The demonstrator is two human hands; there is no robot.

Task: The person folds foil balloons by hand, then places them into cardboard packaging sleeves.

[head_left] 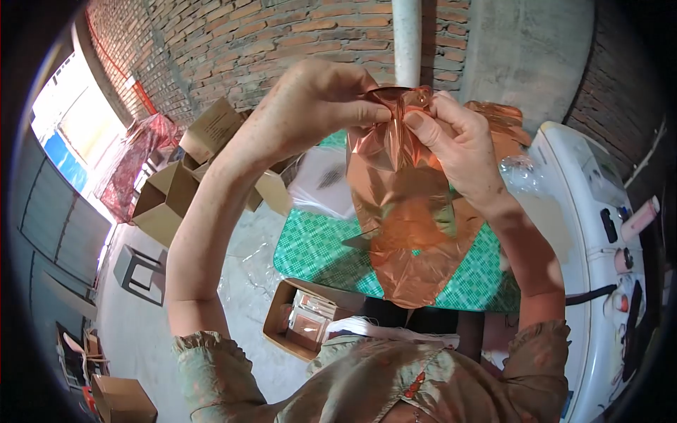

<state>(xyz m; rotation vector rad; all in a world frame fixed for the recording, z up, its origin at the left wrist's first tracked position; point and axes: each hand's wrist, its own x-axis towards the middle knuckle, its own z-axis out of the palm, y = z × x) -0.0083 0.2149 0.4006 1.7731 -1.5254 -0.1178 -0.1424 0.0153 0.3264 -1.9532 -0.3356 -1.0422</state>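
A limp, shiny copper-coloured foil balloon (pixel 405 190) hangs from both of my hands over the table. My left hand (pixel 328 99) pinches its upper edge between thumb and fingers. Close by on the right, my right hand (pixel 458 137) grips the same edge, with its thumb pressed on the foil. The foil is gathered and creased between the two hands, and its rounded lower end hangs near the table's front edge. More copper foil (pixel 501 130) lies behind my right hand.
A green checked tabletop (pixel 317 243) carries a stack of clear plastic sleeves (pixel 324 183). By my lap stands an open cardboard box (pixel 278 321) with flat packets. Cardboard boxes (pixel 166 197) are at left, a white appliance (pixel 582 183) at right, and a brick wall (pixel 282 35) behind.
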